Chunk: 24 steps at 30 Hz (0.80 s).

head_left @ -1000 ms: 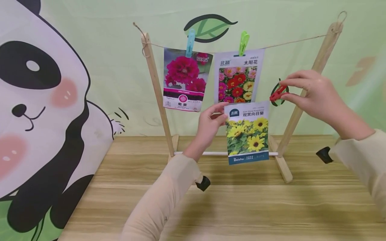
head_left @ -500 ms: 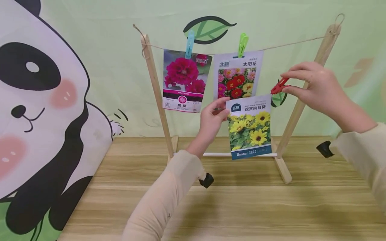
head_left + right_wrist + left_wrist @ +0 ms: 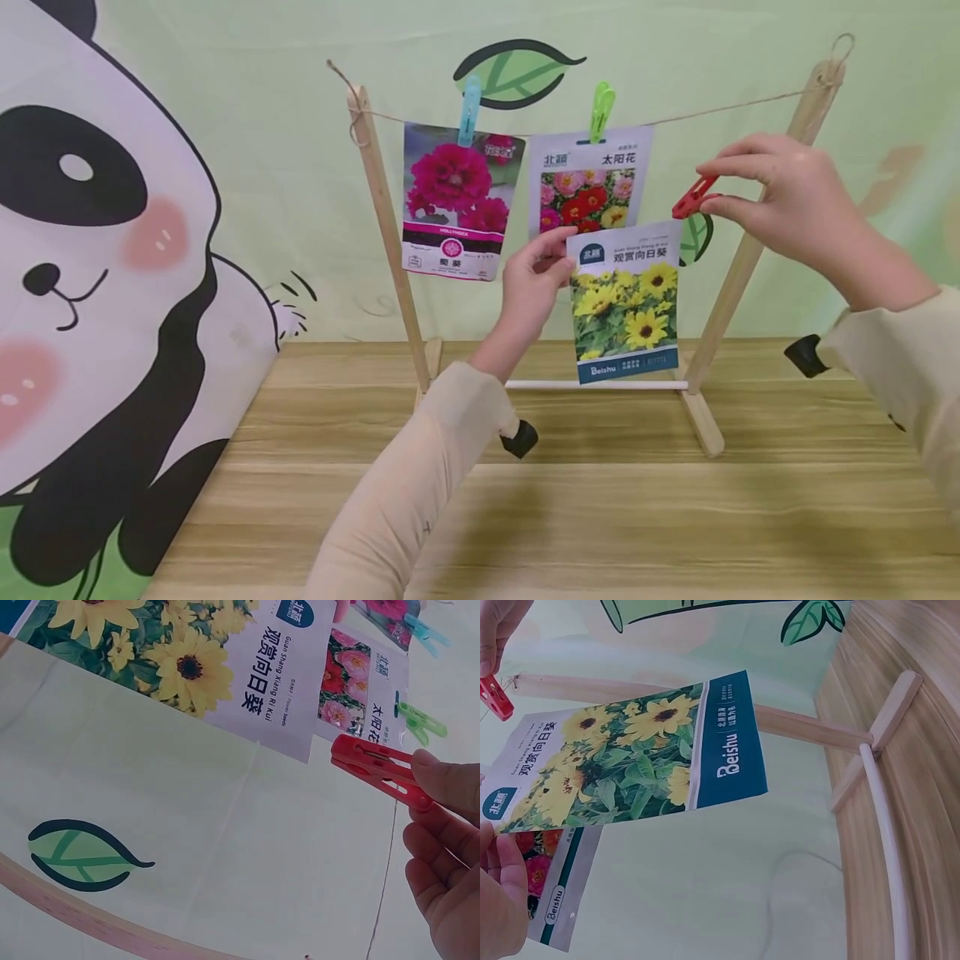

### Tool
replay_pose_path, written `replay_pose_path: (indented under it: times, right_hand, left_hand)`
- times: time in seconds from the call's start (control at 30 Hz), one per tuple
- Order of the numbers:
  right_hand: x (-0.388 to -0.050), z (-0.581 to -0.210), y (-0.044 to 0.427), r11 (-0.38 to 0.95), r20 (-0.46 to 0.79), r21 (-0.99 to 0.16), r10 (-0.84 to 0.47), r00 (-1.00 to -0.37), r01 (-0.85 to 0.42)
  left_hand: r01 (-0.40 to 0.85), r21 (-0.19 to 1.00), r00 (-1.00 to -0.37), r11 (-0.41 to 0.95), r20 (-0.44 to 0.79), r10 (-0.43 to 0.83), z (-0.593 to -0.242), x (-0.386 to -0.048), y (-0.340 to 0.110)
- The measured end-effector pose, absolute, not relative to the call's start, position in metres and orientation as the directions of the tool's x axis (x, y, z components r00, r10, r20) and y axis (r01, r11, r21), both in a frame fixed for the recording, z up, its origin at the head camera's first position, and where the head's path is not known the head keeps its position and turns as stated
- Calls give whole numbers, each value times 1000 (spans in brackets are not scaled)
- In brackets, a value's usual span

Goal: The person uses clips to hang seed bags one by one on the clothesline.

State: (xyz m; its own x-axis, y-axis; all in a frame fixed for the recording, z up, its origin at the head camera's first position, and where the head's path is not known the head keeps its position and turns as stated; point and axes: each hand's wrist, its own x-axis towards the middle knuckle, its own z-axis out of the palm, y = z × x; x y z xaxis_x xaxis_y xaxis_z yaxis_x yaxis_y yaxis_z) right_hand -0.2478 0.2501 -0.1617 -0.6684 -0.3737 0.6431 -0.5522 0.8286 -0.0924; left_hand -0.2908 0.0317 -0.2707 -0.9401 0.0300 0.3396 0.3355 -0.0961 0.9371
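Observation:
A seed packet with yellow sunflowers (image 3: 626,304) is pinched at its upper left edge by my left hand (image 3: 534,275). It hangs in front of the lower part of a seed packet with mixed flowers (image 3: 587,179), below the string (image 3: 720,110). My right hand (image 3: 795,208) pinches a red clothespin (image 3: 693,198) by its handle ends, just off the sunflower packet's upper right corner. In the right wrist view the red clothespin (image 3: 379,769) stands apart from the packet and the string. A green clothespin (image 3: 602,112) clips the mixed-flower packet to the string.
A hollyhock packet (image 3: 457,200) hangs at the left under a blue clothespin (image 3: 468,111). The string runs between two wooden posts (image 3: 386,233), joined low down by a white rod (image 3: 540,385). The frame stands on a wood-grain table (image 3: 600,517) before a panda-printed backdrop (image 3: 262,167).
My left hand has raised the sunflower packet and brought it slightly right. My right hand has lifted the red clothespin towards the string's height. The hanging packets stay in place.

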Motion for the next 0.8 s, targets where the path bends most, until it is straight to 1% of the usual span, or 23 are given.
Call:
replay_pose_path:
  times: [0.2, 0.6, 0.8]
  right_hand:
    - [-250, -158, 251, 829, 630, -107, -371, -682, -549]
    - [-255, -148, 251, 851, 607, -135, -334, -721, -508]
    - [-256, -144, 252, 856, 605, -145, -320, -729, -496]
  left_hand:
    - [354, 928, -933, -114, 360, 29, -270, -293, 36]
    - [347, 933, -935, -94, 352, 48, -261, -294, 40]
    - [357, 928, -930, -104, 363, 50, -259, -297, 43]
